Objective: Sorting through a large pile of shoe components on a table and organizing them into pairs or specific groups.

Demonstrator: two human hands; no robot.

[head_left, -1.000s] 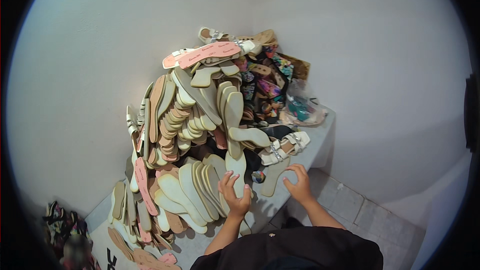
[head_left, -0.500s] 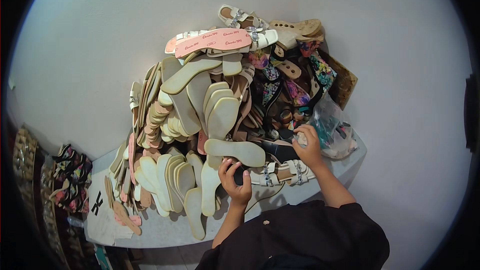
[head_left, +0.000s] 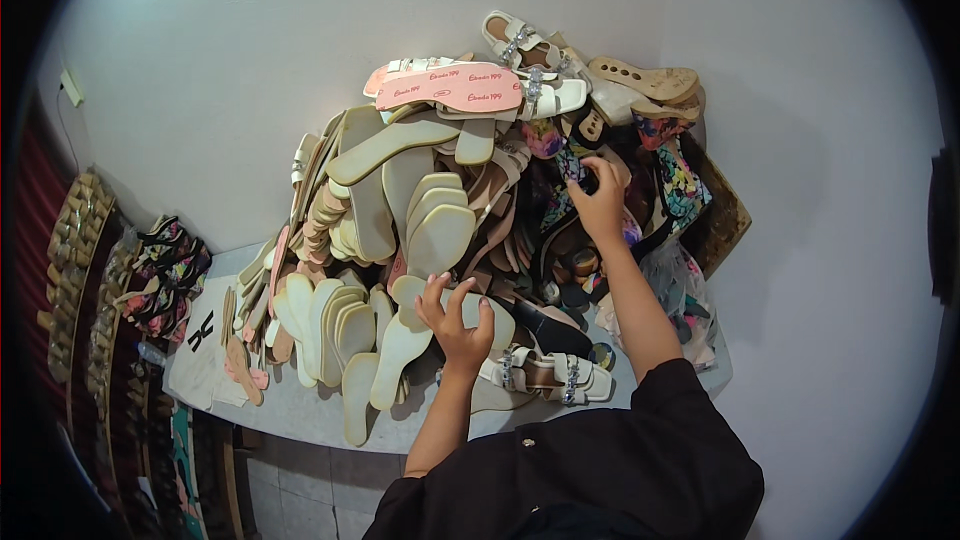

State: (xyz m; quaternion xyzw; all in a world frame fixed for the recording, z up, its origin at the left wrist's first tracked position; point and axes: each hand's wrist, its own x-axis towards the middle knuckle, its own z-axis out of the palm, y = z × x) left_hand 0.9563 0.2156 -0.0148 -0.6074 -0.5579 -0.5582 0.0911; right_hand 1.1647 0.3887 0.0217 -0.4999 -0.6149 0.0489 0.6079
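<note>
1. We hold our left hand (head_left: pixel 457 327), fingers spread, over pale soles (head_left: pixel 400 345) heaped on the table (head_left: pixel 330 420).
2. We hold our right hand (head_left: pixel 602 202) over floral shoes (head_left: pixel 684 185), thumb and fingers apart.

Pale grey table (head_left: pixel 310 420) seen across middle of frame; cream insoles (head_left: pixel 356 400) heaped left of centre; white sandals (head_left: pixel 592 382) laid at lower centre; clear plastic bag (head_left: pixel 690 302) placed at right.
</note>
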